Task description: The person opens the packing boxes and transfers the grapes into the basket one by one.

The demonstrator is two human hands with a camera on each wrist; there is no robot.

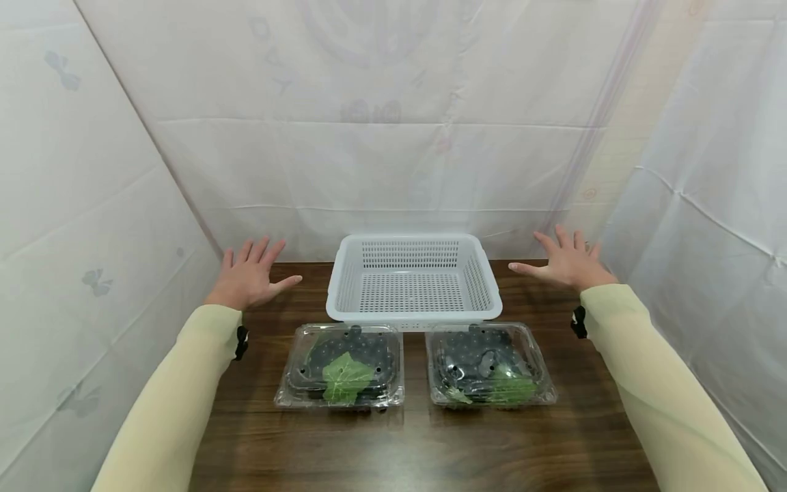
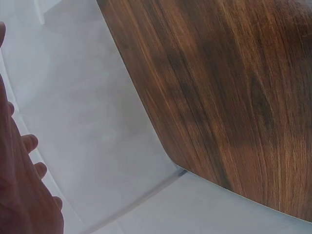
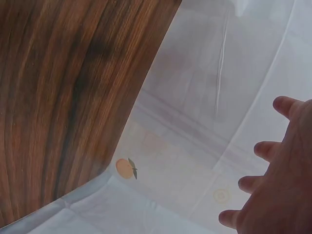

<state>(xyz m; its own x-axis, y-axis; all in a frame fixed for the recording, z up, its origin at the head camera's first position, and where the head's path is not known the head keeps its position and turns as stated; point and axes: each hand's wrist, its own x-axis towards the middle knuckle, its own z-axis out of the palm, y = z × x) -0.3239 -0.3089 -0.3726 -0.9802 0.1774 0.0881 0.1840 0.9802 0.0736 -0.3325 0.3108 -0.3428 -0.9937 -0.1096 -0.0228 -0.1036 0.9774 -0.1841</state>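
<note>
Both hands are spread wide, one on each side of a white plastic basket (image 1: 415, 316). My left hand (image 1: 247, 279) has straight, parted fingers over the table's far left corner and holds nothing. Across from it, my right hand (image 1: 564, 263) is likewise spread, with nothing in it, near the far right corner. In front of the basket sit two clear lidded plastic boxes: a left box (image 1: 289, 391) and a right box (image 1: 541, 393). Each contains dark round fruit that looks like grapes, with a green leaf. Neither hand touches the basket or the boxes.
The brown wooden table (image 1: 393, 451) has rounded far corners. White printed sheets hang close round it: a back sheet (image 1: 381, 164), a left sheet (image 1: 92, 205) and a right sheet (image 1: 713, 225). The basket stands near the table's back edge, its near rim close to the boxes.
</note>
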